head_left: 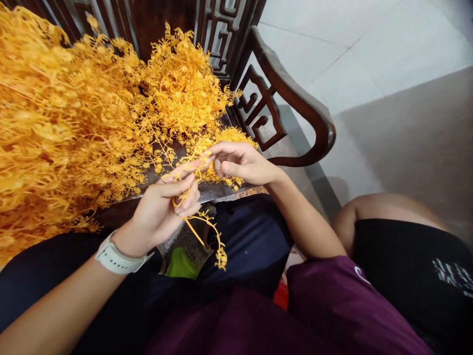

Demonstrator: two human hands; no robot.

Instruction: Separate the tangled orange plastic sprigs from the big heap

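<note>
A big heap of yellow-orange plastic sprigs (pixel 74 113) covers a dark wooden bench seat (pixel 218 192) at the left. My left hand (pixel 166 207), with a pale watch at the wrist, is closed round a yellow sprig (pixel 207 231) whose stem curls down below the fingers. My right hand (pixel 240 162) pinches the upper end of the same sprig just above and right of the left hand. Both hands hover over the bench's front edge, above my lap.
The bench's carved dark armrest (pixel 295 103) curves past the right hand. Pale floor tiles (pixel 351 44) and a grey mat (pixel 414 143) lie to the right. A green object (pixel 181 266) and something red (pixel 281 295) show between my legs.
</note>
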